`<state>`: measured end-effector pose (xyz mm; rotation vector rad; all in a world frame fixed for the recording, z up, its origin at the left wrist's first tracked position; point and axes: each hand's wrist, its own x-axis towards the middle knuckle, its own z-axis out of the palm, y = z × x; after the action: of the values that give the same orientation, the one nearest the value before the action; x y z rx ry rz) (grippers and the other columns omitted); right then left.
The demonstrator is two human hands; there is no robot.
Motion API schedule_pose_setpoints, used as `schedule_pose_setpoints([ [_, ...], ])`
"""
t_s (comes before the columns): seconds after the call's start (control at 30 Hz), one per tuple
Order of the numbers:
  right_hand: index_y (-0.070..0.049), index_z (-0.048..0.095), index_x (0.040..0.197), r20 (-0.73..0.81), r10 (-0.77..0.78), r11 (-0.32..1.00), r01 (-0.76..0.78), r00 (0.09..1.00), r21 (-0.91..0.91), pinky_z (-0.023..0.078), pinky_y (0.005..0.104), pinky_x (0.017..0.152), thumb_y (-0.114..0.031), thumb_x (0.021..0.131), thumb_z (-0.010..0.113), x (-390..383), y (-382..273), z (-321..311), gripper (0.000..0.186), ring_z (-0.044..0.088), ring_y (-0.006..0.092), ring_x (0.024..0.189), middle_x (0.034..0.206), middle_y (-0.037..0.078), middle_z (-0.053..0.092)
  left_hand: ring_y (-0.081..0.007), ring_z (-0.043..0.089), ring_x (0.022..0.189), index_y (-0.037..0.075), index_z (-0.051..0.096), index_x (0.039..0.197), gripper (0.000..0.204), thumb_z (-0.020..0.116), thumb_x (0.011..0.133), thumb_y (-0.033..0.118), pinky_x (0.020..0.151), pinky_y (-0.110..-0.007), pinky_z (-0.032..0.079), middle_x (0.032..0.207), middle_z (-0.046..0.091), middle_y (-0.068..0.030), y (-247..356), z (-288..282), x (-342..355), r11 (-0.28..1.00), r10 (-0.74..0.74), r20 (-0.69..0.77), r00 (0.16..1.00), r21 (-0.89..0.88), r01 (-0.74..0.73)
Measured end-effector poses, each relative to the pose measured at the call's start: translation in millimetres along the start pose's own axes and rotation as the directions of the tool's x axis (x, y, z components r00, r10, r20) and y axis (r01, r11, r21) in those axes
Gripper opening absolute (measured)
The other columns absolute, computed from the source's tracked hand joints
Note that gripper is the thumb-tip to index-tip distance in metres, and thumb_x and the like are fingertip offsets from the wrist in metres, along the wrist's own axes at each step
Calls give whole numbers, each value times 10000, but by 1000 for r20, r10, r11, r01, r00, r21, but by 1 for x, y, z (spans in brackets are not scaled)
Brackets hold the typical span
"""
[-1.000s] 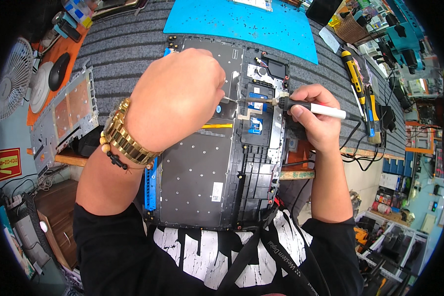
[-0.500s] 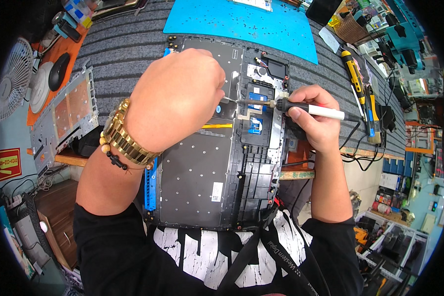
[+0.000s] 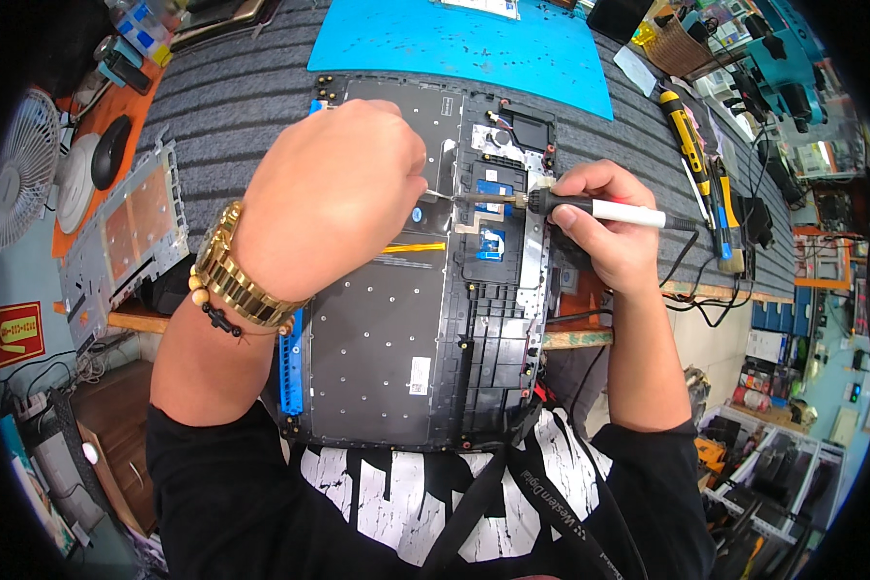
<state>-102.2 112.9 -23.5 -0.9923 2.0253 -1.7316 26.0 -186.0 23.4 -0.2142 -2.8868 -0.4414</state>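
A black laptop top case (image 3: 372, 338), underside up, lies before me, its far end on the desk. My left hand (image 3: 343, 193), wearing a gold watch (image 3: 246, 275), is curled over its keyboard backing. From its fingers a thin metal tool (image 3: 437, 195) reaches toward the seam beside the touchpad bay; the rest is hidden. My right hand (image 3: 604, 222) grips a soldering iron (image 3: 575, 206) with a white and black handle. The iron's tip points left across the blue touchpad board (image 3: 491, 244) and meets the seam close to the metal tool.
A blue mat (image 3: 464, 53) dotted with small screws lies at the far side of the grey striped desk cover (image 3: 232, 116). A metal plate (image 3: 130, 227) leans at left near a fan (image 3: 19, 164). At right are a yellow screwdriver (image 3: 684, 130), a brush (image 3: 730, 237) and cables.
The whole view has shifted slightly, with the laptop case and both hands a little further left in it. Both hands keep their grips, and the iron tip stays at the same seam.
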Motion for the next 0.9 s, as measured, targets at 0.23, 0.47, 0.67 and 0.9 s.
schedule_pose_setpoints([
  [0.23, 35, 766, 1123, -16, 41, 997, -39, 999, 71, 565, 264, 792, 12, 928, 840, 0, -2, 2, 210, 711, 100, 892, 1021, 63, 790, -398, 742, 914, 4, 826, 891, 107, 838, 907, 109, 822, -494, 594, 1001, 772, -134, 3, -3, 1, 999, -36, 30, 999, -11, 36],
  [0.47, 38, 766, 1124, -12, 36, 997, -35, 999, 68, 558, 255, 775, 6, 927, 844, 0, 0, 2, 215, 703, 89, 874, 1005, 59, 792, -438, 744, 898, -9, 779, 802, 190, 758, 908, 146, 807, -537, 620, 922, 726, -203, 2, -1, 2, 999, -14, -9, 1000, -31, 14],
  [0.67, 37, 768, 1121, -12, 32, 999, -32, 999, 40, 557, 250, 776, 5, 928, 841, 0, -2, 2, 209, 702, 84, 875, 1000, 57, 791, -437, 744, 899, -6, 777, 797, 189, 761, 911, 143, 809, -537, 620, 926, 728, -201, 2, 0, 0, 1000, -10, -23, 1000, -30, 9],
  [0.9, 29, 749, 1157, -55, -32, 984, 41, 998, 172, 559, 256, 770, -20, 949, 843, -1, 9, -2, 233, 697, 95, 858, 1014, 75, 790, -380, 747, 930, 11, 831, 910, 103, 831, 918, 114, 831, -485, 599, 1018, 768, -119, 5, -3, 0, 998, -57, 33, 998, 2, 57],
])
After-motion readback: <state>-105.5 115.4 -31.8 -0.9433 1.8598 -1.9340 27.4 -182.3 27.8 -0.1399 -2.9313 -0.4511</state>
